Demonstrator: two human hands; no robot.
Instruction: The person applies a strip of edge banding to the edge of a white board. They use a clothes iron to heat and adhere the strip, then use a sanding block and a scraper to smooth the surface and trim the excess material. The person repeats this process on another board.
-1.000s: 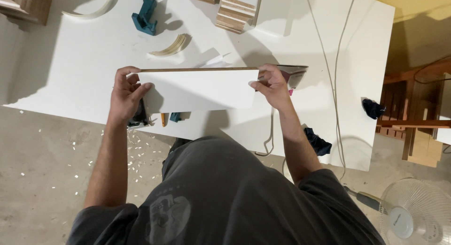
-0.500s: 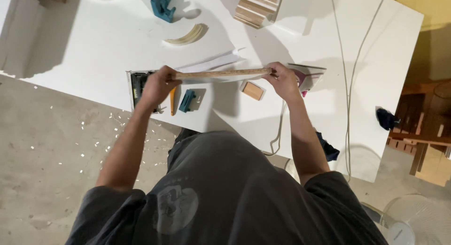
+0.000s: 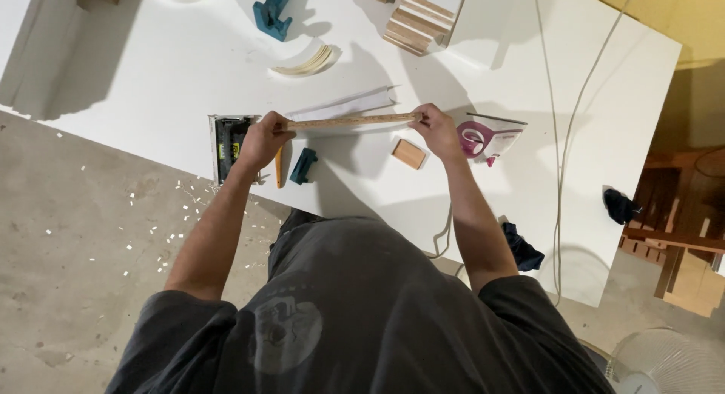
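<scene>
I hold a flat white board edge-up over the white table [image 3: 136, 84], so only its raw wood edge [image 3: 351, 121] shows as a thin strip. My left hand [image 3: 260, 141] grips the board's left end and my right hand [image 3: 436, 130] grips its right end. Under the board lie a small wooden block [image 3: 408, 153], a teal clamp piece [image 3: 304, 165] and a thin orange-handled tool [image 3: 278, 167]. A white and pink clothes iron [image 3: 491, 135] rests just right of my right hand.
A dark tool [image 3: 228, 143] sits in a cut-out by the near table edge. Curved edge-banding strip [image 3: 306, 62], a teal clamp [image 3: 272, 10] and stacked wood pieces [image 3: 419, 20] lie farther back. A cable [image 3: 557, 137] crosses the table. A fan [image 3: 664, 360] stands at bottom right.
The board has been tipped from lying flat and face-up to standing on edge. That uncovered the block, the teal piece and the tool beneath it.
</scene>
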